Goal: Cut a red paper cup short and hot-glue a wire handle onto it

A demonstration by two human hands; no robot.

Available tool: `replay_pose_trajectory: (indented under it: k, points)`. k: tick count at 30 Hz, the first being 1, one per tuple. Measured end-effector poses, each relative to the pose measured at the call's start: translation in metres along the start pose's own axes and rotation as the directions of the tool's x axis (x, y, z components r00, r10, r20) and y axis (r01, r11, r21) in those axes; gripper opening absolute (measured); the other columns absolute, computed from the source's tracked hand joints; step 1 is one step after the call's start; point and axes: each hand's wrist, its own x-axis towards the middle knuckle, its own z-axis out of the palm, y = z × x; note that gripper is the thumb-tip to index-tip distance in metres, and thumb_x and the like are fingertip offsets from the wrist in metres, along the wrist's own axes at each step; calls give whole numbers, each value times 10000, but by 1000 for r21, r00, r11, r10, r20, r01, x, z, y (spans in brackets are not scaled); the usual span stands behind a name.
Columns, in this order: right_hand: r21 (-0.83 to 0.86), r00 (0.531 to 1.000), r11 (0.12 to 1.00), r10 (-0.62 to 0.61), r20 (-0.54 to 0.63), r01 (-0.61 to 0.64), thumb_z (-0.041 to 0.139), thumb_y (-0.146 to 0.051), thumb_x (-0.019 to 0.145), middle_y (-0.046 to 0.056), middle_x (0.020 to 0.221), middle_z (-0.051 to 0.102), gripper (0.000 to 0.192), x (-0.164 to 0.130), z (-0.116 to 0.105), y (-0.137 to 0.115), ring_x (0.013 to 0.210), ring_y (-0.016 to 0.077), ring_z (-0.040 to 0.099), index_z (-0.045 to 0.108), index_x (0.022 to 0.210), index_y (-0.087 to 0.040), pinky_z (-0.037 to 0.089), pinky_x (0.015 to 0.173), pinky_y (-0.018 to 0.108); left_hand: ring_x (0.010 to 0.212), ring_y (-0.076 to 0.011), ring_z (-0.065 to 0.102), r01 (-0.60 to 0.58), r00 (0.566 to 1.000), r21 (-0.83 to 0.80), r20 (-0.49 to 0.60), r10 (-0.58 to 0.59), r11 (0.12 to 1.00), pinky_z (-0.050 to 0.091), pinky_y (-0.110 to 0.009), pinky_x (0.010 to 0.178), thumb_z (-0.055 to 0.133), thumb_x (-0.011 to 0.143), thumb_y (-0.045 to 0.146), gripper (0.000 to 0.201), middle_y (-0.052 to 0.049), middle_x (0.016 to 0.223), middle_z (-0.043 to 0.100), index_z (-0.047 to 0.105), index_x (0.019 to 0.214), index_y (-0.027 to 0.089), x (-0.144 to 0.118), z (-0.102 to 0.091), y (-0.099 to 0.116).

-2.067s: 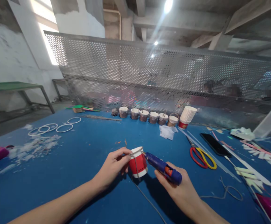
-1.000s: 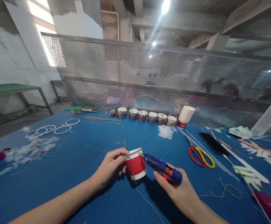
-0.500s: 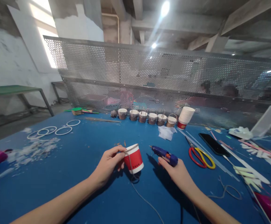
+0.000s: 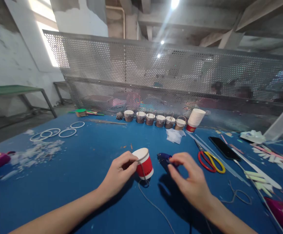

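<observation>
My left hand (image 4: 120,170) pinches the upper left rim of a red and white paper cup (image 4: 145,165), which tilts a little above the blue table. A thin grey cord (image 4: 153,205) runs down the cup's front, loops beneath it and trails toward the near table edge. Just right of the cup is a dark blue glue gun (image 4: 164,156), partly covered by my right hand (image 4: 190,178). The thumb and forefinger of that hand are apart in a C shape, and nothing shows between them.
Several cord-wrapped small buckets (image 4: 160,121) line the back beside a stack of paper cups (image 4: 195,118). At right lie scissors (image 4: 211,162), a phone (image 4: 224,148) and strips. White rings (image 4: 67,133) and scraps (image 4: 37,154) lie left. A perforated metal screen (image 4: 143,71) stands behind.
My right hand has loosened from the glue gun, its thumb and forefinger now apart. My left hand has shifted slightly right with the cup, which has turned a little.
</observation>
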Motion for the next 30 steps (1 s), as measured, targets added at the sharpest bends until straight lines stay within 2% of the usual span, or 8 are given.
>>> replay_pose_trajectory:
  k: [2, 5, 8, 13, 19, 30]
  points:
    - [-5, 985, 992, -123, 118, 125, 528, -187, 908, 53, 802, 660, 94, -2, 11, -14, 737, 177, 587, 615, 873, -195, 439, 688, 312, 621, -136, 506, -64, 998, 40, 8, 63, 997, 393, -241, 582, 550, 777, 288, 186, -9, 670, 562, 651, 669, 176, -2, 1, 1]
    - [-66, 968, 981, -170, 185, 185, 544, -247, 922, 39, 745, 645, 151, 1, 28, -26, 690, 168, 557, 626, 814, -180, 381, 652, 303, 639, -144, 526, -115, 993, 85, 26, 113, 990, 399, -250, 621, 546, 795, 285, 195, -11, 667, 575, 656, 676, 177, -4, 1, 2]
    - [-140, 967, 968, -180, 182, 206, 556, -294, 917, 21, 680, 619, 235, 9, 40, -27, 641, 159, 538, 599, 718, -178, 329, 633, 303, 621, -142, 518, -115, 993, 104, 18, 114, 988, 387, -247, 607, 545, 797, 284, 197, -9, 653, 571, 656, 675, 177, -4, 1, 4]
    - [-161, 969, 961, -204, 142, 226, 495, -168, 901, -6, 608, 591, 266, 15, 48, -25, 580, 133, 519, 559, 643, -185, 289, 617, 299, 578, -130, 466, -88, 996, 128, 18, 87, 988, 359, -237, 574, 546, 787, 293, 202, 7, 604, 533, 651, 653, 183, -4, 2, 4]
    - [-112, 982, 979, -157, 109, 169, 505, -131, 846, -26, 567, 567, 250, 15, 48, -23, 538, 111, 479, 538, 603, -184, 285, 617, 290, 579, -130, 475, -92, 994, 155, 65, 83, 984, 358, -239, 577, 532, 799, 290, 210, 4, 610, 546, 659, 669, 184, -5, 3, 1]
    - [-83, 987, 988, -117, 109, 127, 520, -131, 827, -27, 575, 581, 223, 12, 47, -22, 540, 106, 486, 540, 609, -178, 280, 629, 285, 596, -135, 509, -120, 990, 171, 97, 105, 978, 377, -239, 577, 554, 783, 260, 175, -2, 630, 575, 690, 706, 183, -5, 2, 0]
